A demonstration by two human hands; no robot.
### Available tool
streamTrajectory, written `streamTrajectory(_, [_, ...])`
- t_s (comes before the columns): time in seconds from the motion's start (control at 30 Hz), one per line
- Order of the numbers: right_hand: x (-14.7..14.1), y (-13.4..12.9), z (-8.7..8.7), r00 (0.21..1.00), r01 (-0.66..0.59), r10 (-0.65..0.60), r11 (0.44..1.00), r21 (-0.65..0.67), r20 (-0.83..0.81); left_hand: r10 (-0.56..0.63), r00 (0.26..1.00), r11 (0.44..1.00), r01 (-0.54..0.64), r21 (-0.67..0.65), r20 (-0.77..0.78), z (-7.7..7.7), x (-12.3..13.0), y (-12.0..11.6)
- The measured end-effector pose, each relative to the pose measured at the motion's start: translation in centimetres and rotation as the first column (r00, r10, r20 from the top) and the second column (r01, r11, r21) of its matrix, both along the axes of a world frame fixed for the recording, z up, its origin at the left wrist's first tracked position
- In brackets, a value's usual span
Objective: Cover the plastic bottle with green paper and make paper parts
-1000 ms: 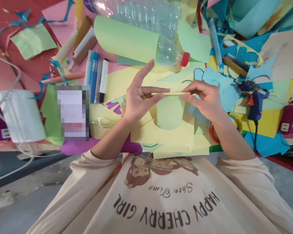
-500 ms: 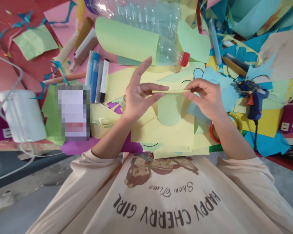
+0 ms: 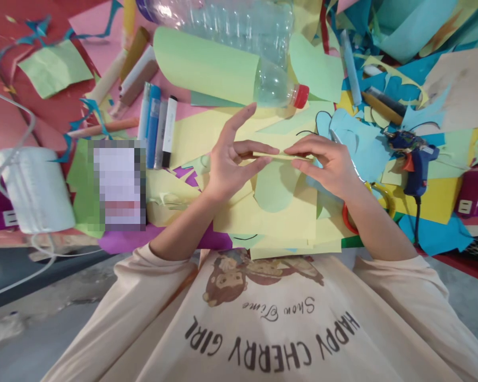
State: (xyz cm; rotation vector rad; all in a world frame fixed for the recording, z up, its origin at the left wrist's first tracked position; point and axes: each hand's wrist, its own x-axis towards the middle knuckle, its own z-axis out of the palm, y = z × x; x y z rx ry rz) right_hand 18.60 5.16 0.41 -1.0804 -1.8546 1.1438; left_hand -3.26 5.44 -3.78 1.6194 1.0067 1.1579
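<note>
A narrow yellow paper strip (image 3: 281, 156) is pinched between both hands, level above the paper on the table. My left hand (image 3: 233, 159) grips its left part between thumb and fingers, with the index finger raised. On the right part, my right hand (image 3: 329, 164) has thumb and fingertips closed, close to the left fingertips. Below the strip lies a rounded light green piece of paper (image 3: 274, 191) on a yellow sheet (image 3: 239, 217). Scissors (image 3: 384, 196) with red and yellow handles lie partly under my right forearm.
A clear bottle (image 3: 276, 82) with a red cap, wrapped in green paper, lies beyond the hands. Markers (image 3: 153, 127) and a blurred phone (image 3: 119, 185) are at left. A blue glue gun (image 3: 416, 170) lies at right, among coloured scraps.
My right hand has moved left and my left hand slightly right, so their fingertips are nearer each other on the strip. More of the scissors shows.
</note>
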Motion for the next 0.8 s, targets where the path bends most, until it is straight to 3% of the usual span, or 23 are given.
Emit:
streamTrajectory(0.1, [-0.1, 0.0, 0.1, 1.0, 0.006, -0.007, 0.999, 0.046, 0.018, -0.001, 1.0, 1.0, 0.001, 0.007, 0.009, 0.0, 0.1, -0.1])
streamTrajectory(0.27, [0.0, 0.0, 0.1, 0.99, 0.127, -0.134, 0.984, 0.123, 0.052, 0.025, 1.0, 0.999, -0.025, -0.024, -0.007, 0.0, 0.1, -0.1])
streamTrajectory(0.6, [0.3, 0.5, -0.2, 0.967, 0.224, -0.235, 0.969, 0.104, 0.102, 0.071, 0.992, 0.995, -0.064, -0.076, 0.104, -0.3, -0.6, 1.1])
streamTrajectory(0.73, [1.0, 0.9, -0.6, 0.942, 0.195, -0.223, 0.972, 0.133, 0.249, 0.17, 0.949, 0.984, -0.178, 0.004, 0.264, 0.0, -1.5, 2.2])
streamTrajectory(0.8, [1.2, 0.9, -0.8, 0.897, 0.15, -0.229, 0.962, 0.227, 0.377, 0.217, 0.921, 0.97, -0.24, 0.033, 0.322, 0.2, -1.8, 2.5])
